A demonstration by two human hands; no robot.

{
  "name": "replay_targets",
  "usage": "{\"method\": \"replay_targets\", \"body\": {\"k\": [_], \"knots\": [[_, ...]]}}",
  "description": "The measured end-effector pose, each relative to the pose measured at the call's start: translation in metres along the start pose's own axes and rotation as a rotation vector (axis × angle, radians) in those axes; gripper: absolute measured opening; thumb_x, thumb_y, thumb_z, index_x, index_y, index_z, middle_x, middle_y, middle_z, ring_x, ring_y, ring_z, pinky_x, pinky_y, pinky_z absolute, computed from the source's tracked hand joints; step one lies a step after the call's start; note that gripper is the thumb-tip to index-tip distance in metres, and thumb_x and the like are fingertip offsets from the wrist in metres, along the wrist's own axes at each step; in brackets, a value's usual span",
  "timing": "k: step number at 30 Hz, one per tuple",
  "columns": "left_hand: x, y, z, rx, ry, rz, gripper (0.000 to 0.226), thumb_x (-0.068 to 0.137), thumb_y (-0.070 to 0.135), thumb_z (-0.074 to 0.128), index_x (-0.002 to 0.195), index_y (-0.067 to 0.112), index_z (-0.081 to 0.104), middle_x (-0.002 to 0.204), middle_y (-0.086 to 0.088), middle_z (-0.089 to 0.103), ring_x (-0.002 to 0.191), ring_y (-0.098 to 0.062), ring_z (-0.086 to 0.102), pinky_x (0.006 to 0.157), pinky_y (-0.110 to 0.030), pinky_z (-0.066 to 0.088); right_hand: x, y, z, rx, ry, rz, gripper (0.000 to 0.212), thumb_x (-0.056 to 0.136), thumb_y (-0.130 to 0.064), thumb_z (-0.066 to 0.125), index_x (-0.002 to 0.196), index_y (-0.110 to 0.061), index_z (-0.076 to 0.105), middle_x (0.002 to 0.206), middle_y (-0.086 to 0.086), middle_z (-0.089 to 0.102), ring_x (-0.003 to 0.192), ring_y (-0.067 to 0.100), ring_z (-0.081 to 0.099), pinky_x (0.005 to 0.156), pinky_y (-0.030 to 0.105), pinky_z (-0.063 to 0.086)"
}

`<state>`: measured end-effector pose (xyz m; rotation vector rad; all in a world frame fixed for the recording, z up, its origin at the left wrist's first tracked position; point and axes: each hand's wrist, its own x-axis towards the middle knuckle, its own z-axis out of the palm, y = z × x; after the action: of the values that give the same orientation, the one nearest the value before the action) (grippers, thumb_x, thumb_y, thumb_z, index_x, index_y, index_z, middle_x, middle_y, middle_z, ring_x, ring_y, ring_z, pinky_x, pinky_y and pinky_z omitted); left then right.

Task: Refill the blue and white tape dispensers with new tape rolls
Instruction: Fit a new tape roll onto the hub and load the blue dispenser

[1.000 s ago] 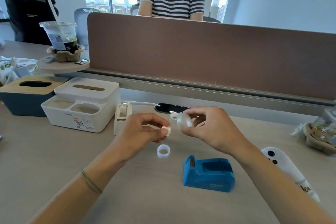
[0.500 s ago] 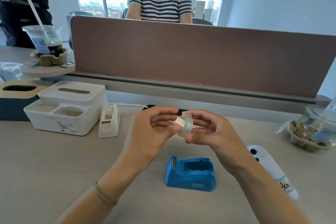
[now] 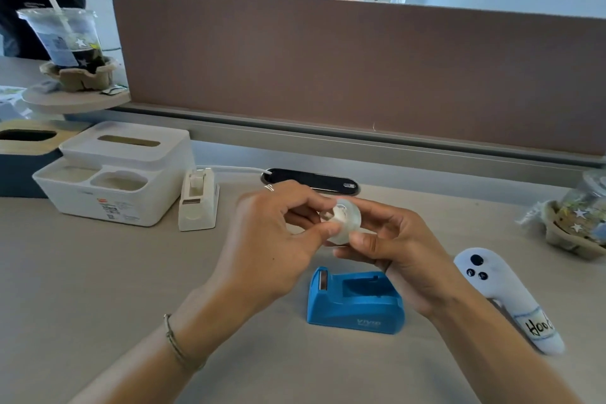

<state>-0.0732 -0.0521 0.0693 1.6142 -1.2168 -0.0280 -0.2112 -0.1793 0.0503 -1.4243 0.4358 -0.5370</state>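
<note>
Both hands meet above the desk around a clear tape roll (image 3: 345,219). My right hand (image 3: 396,248) pinches the roll from the right and below. My left hand (image 3: 272,239) has its thumb and fingers on the roll's left face, where a white core piece sits in the hole. The blue tape dispenser (image 3: 355,303) rests on the desk just below my hands, its roll bay empty. The white tape dispenser (image 3: 198,202) stands to the left, beside the white box, with no roll visible in it.
A white organizer box (image 3: 111,170) and a blue tissue box (image 3: 23,154) sit at the left. A white controller (image 3: 505,298) lies at the right, near a cup in a cardboard holder (image 3: 580,223). A brown divider (image 3: 360,75) backs the desk; a person sits behind it.
My left hand has brought the white core piece to the roll held by my right hand. The small white ring seen on the desk earlier is now out of sight.
</note>
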Motion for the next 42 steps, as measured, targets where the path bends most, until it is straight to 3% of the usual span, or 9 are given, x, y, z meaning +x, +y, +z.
{"method": "replay_targets", "body": {"k": [4, 11, 15, 21, 26, 30, 35, 42], "knots": [[-0.003, 0.001, 0.003, 0.024, 0.015, 0.004, 0.024, 0.075, 0.017, 0.086, 0.098, 0.019, 0.08, 0.092, 0.01, 0.077, 0.081, -0.004, 0.072, 0.07, -0.015, 0.06, -0.002, -0.002, 0.001, -0.027, -0.013, -0.024, 0.045, 0.07, -0.018, 0.075, 0.114, -0.024, 0.075, 0.114, 0.001, 0.079, 0.101, 0.028, 0.077, 0.086, 0.037, 0.063], [-0.005, -0.003, 0.004, 0.113, 0.0, 0.135, 0.021, 0.08, 0.016, 0.083, 0.1, 0.016, 0.077, 0.093, 0.006, 0.073, 0.081, -0.012, 0.068, 0.068, -0.022, 0.058, -0.003, -0.011, 0.005, -0.051, 0.009, 0.029, 0.038, 0.071, -0.028, 0.073, 0.109, -0.027, 0.078, 0.1, 0.004, 0.082, 0.092, 0.02, 0.078, 0.076, 0.028, 0.064], [-0.005, -0.005, 0.004, 0.116, -0.043, 0.173, 0.024, 0.08, 0.019, 0.082, 0.102, 0.021, 0.075, 0.096, 0.011, 0.071, 0.088, -0.008, 0.063, 0.074, -0.018, 0.054, -0.004, -0.012, 0.004, -0.115, 0.079, 0.061, 0.029, 0.081, -0.02, 0.075, 0.11, -0.025, 0.078, 0.098, 0.002, 0.082, 0.091, 0.021, 0.079, 0.077, 0.029, 0.064], [-0.002, -0.009, 0.009, -0.09, -0.053, -0.022, 0.023, 0.077, 0.022, 0.083, 0.097, 0.029, 0.074, 0.103, 0.011, 0.066, 0.093, -0.013, 0.065, 0.072, -0.015, 0.057, -0.004, -0.013, 0.003, -0.113, 0.154, 0.079, 0.027, 0.085, -0.015, 0.074, 0.11, -0.02, 0.079, 0.097, 0.001, 0.082, 0.093, 0.02, 0.078, 0.075, 0.029, 0.064], [-0.002, -0.01, 0.01, -0.103, -0.105, -0.052, 0.022, 0.074, 0.035, 0.081, 0.092, 0.041, 0.07, 0.106, 0.015, 0.063, 0.103, -0.008, 0.061, 0.076, -0.014, 0.056, -0.005, -0.012, 0.007, -0.143, 0.158, 0.076, 0.027, 0.085, -0.009, 0.075, 0.108, -0.023, 0.079, 0.097, 0.0, 0.082, 0.093, 0.019, 0.078, 0.078, 0.03, 0.064], [0.003, -0.012, 0.004, -0.373, -0.212, -0.313, 0.053, 0.07, 0.038, 0.076, 0.12, 0.025, 0.07, 0.11, 0.003, 0.071, 0.096, -0.015, 0.072, 0.076, -0.029, 0.063, -0.007, -0.016, 0.003, -0.168, 0.141, 0.03, 0.031, 0.083, -0.01, 0.076, 0.112, -0.022, 0.077, 0.102, -0.001, 0.081, 0.099, 0.019, 0.077, 0.085, 0.034, 0.063], [0.006, -0.016, 0.002, -0.498, -0.321, -0.448, 0.036, 0.078, 0.023, 0.076, 0.112, 0.011, 0.075, 0.097, -0.002, 0.08, 0.092, -0.02, 0.077, 0.079, -0.036, 0.063, -0.008, -0.018, 0.005, -0.326, 0.138, -0.051, 0.035, 0.081, -0.01, 0.079, 0.111, -0.027, 0.076, 0.096, -0.01, 0.081, 0.094, 0.01, 0.077, 0.079, 0.025, 0.063], [0.006, -0.019, 0.002, -0.488, -0.326, -0.449, 0.039, 0.069, 0.022, 0.08, 0.105, 0.008, 0.077, 0.094, -0.006, 0.081, 0.09, -0.021, 0.078, 0.077, -0.032, 0.063, -0.008, -0.022, 0.002, -0.53, 0.125, -0.052, 0.043, 0.057, -0.051, 0.078, 0.096, -0.035, 0.078, 0.09, -0.019, 0.079, 0.088, 0.003, 0.075, 0.073, 0.017, 0.06]]}}
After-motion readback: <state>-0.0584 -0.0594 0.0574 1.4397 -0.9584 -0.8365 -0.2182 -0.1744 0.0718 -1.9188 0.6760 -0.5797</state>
